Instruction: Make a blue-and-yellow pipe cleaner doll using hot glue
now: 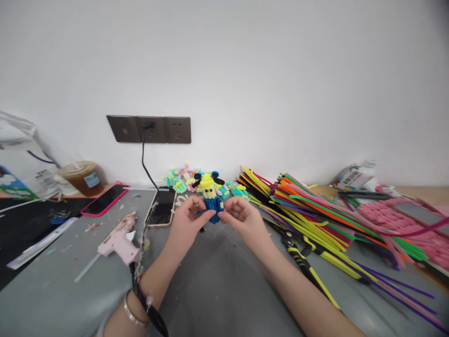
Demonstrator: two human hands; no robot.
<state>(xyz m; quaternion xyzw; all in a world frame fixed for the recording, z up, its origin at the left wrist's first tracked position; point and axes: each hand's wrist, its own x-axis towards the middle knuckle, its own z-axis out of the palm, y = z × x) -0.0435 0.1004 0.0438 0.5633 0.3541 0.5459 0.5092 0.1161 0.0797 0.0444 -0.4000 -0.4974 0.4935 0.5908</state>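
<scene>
Between my two hands, above the grey table, is a small pipe-cleaner doll point(211, 194), upright, with a yellow head, black-and-blue loops on top and a blue body. My left hand point(191, 216) pinches its left side with thumb and fingers. On the other side, my right hand point(242, 216) grips the doll's edge the same way. Behind the doll lies a pile of small pastel pipe-cleaner pieces point(179, 186), partly hidden by it. A pale pink glue gun point(121, 242) rests left of my left forearm, its cord running over that wrist.
Yellow-and-black pliers point(303, 264) lie right of my right arm, beside a big bundle of coloured pipe cleaners point(315, 210). Phones point(105, 200) and an iced drink cup point(85, 179) stand left. A black cord point(143, 157) hangs from the wall socket point(149, 129).
</scene>
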